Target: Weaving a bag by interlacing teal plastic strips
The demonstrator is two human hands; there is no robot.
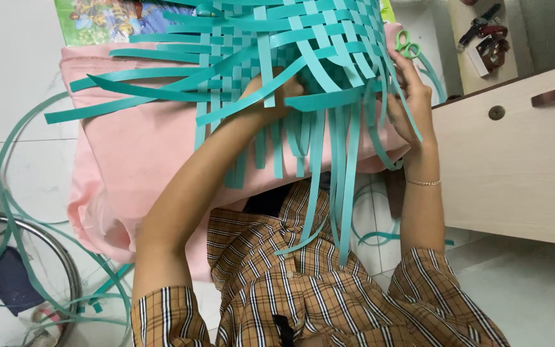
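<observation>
A mat of woven teal plastic strips [303,38] lies over a pink cloth-covered surface [142,154], with many loose strip ends hanging down toward me. My left hand [271,96] is tucked under the weave, its fingers closed on a strip. My right hand [412,103] grips the strips at the right edge of the weave; a thin bracelet circles that wrist. Small green-handled scissors [407,45] lie just above my right hand.
A pale wooden cabinet [515,160] with a round knob stands at the right. Loose teal strips [14,193] curl on the white tile floor at left, near a metal ring frame [65,257]. A colourful picture sheet [104,19] lies at top left.
</observation>
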